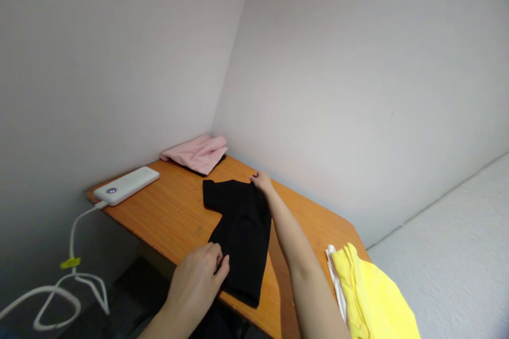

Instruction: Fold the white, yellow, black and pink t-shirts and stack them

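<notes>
A small black T-shirt [244, 238] lies on the wooden table [178, 209], one short sleeve pointing left and its hem by the front edge. It looks folded lengthwise, as only one sleeve shows. My right hand [261, 181] reaches across to the shirt's far end and pinches the cloth near the shoulder. Close to the hem, my left hand [202, 270] has its fingers curled at the left side of the shirt, where the cloth is drawn out towards it. The left fingertips are mostly hidden behind the hand.
Pink folded cloth [199, 152] lies over something black in the far corner. A white power bank [127, 185] with a white cable [72, 238] is at the left edge. Yellow cloth [374, 291] and white cloth [336, 278] lie at the right. Walls border the table.
</notes>
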Available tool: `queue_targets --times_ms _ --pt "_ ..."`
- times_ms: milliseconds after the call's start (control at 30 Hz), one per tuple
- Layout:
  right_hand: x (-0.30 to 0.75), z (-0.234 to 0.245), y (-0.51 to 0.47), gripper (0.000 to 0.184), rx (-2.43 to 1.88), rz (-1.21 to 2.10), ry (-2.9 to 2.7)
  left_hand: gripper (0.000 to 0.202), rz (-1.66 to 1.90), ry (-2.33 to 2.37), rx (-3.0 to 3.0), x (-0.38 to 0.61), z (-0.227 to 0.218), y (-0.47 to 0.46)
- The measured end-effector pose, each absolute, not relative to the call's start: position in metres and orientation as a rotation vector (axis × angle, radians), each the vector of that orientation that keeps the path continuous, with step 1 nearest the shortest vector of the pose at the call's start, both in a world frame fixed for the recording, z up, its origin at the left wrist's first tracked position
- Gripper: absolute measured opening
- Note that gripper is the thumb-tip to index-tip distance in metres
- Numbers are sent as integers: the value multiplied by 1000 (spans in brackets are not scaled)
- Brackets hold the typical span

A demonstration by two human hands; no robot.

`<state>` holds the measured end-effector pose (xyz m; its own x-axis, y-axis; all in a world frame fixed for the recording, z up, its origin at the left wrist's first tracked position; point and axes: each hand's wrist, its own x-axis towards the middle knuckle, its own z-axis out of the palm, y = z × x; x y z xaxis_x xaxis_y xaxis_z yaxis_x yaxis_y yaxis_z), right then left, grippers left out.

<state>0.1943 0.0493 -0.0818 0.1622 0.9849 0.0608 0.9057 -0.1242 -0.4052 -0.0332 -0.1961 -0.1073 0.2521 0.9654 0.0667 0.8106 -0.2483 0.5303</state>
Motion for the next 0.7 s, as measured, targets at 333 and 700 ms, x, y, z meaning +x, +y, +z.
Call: queue_targets --times_ms 333,700 --pt "181 -93 49 25 -2050 535 -1952 25 373 1636 2151 -59 -143 -177" --pt "189 -51 51 10 -1894 1161 -1780 26 404 1520 2021 -66 -141 -164"
